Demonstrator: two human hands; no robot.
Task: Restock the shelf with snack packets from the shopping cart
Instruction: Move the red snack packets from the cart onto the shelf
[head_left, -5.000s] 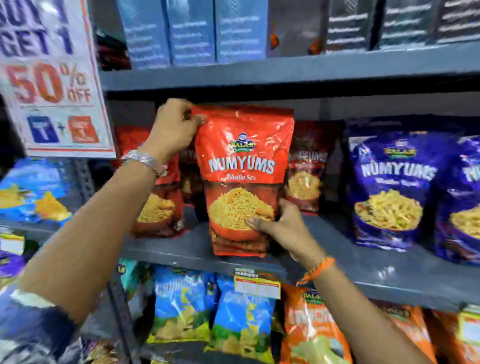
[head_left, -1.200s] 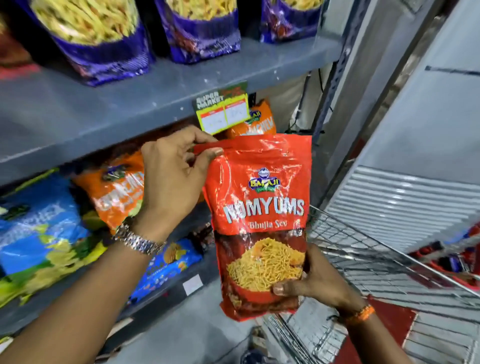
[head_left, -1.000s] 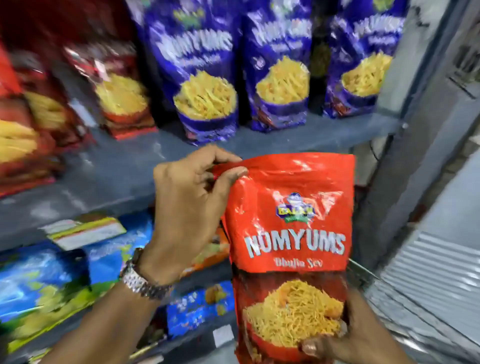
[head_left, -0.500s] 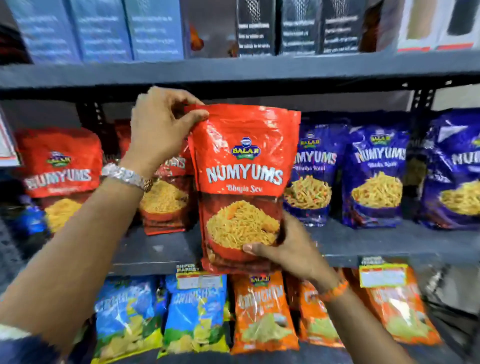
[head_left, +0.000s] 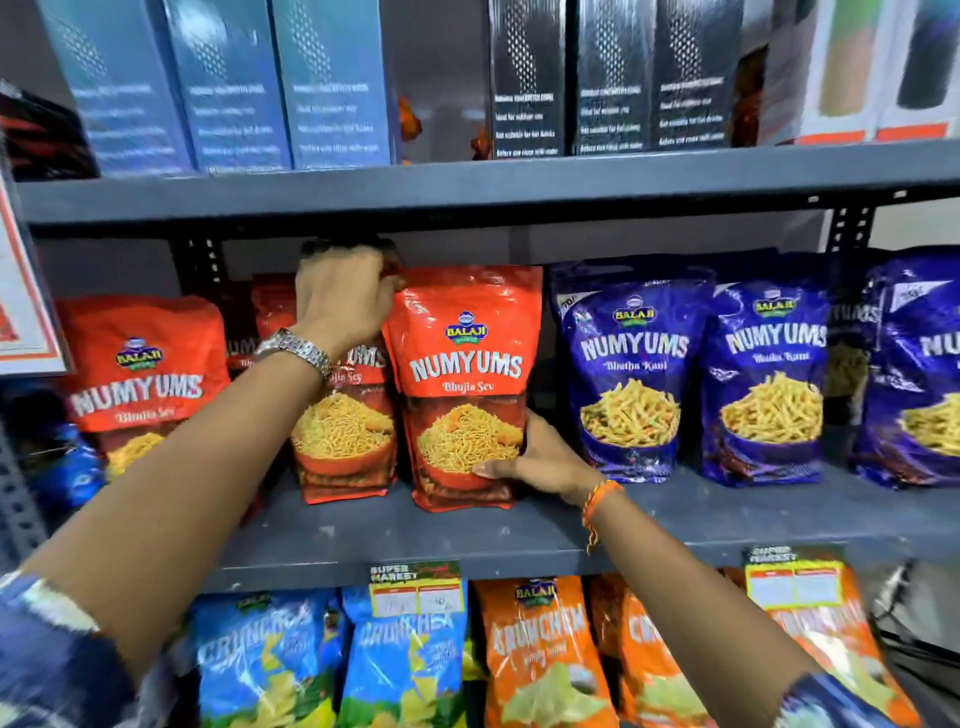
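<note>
- Orange-red foil-film pouch (head_left: 464, 387), "Numyums Bhujia Sev": stands upright on the grey shelf (head_left: 519, 525), base on the board, between a like red pouch (head_left: 340, 426) on its left and the purple packets (head_left: 628, 374) on its right.
- Left hand (head_left: 343, 296): fingers curled at the pouch's top left corner; they look pinched on the sealed edge, though the fingertips are hidden behind the hand.
- Right hand (head_left: 540, 460): wrapped round the lower right side, thumb pressed on the front panel.
- Handling, judged: light for its bulk; soft, crinkly walls that give under pressure; glossy film likely slick; brittle contents that hard squeezing would crush.
- Hold points, judged: the stiff top seal for lifting and steering, the gusseted base for steadying; avoid squeezing the belly.
- Shopping cart: not in view.
</note>
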